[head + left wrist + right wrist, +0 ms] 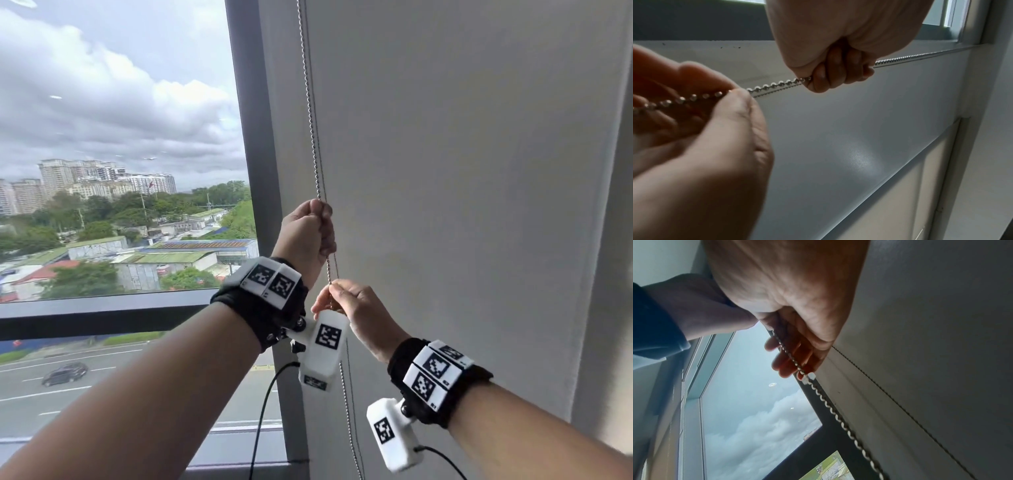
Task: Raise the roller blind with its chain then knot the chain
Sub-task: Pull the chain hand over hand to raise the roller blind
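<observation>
The bead chain (313,137) hangs taut along the left edge of the lowered roller blind (462,171), with the left hand (308,236) fisted round it above and the right hand (356,308) pinching it just below. Thin, limp and likely slick, it is best held across several beads, one strand only

blind (462,205): pale grey fabric, hangs flat over the window | chain (313,120): silver beads, runs straight down along the blind's left edge
</observation>
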Motion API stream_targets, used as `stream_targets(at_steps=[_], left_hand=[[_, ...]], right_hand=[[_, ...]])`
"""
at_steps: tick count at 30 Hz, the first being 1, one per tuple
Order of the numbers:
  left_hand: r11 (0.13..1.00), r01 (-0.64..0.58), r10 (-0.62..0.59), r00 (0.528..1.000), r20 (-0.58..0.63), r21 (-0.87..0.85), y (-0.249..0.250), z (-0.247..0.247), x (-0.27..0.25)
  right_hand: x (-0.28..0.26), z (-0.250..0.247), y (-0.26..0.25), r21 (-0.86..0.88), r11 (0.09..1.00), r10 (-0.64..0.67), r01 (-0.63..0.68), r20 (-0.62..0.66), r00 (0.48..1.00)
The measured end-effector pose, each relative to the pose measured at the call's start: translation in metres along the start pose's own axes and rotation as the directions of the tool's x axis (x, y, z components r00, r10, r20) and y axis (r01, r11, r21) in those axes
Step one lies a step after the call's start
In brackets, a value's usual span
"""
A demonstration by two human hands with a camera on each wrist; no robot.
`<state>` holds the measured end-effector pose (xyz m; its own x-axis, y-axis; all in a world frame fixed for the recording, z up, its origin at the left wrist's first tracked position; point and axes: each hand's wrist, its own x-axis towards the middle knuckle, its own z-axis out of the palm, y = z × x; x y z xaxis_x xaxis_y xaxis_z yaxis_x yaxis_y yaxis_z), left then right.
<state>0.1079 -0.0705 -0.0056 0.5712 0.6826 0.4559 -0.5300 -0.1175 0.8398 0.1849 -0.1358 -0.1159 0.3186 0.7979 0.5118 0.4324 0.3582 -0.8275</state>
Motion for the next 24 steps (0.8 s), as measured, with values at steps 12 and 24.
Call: stream_targets(at_steps=[12,24], left_hand=[[0.994,0.092,-0.087,0.994,-0.069,0.068,-0.041,-0.022,-0.027],[0.986,0.157,-0.152,0.984,-0.093,0.052,-0.064,-0.042,-0.045]], right_hand=[[0.061,-0.018,-0.086,0.089,0.984,-0.146,0.155,-0.107,0.983],[0.073,0.015,-0.104,0.308,0.947,-0.073,0.094,-0.077,0.994]])
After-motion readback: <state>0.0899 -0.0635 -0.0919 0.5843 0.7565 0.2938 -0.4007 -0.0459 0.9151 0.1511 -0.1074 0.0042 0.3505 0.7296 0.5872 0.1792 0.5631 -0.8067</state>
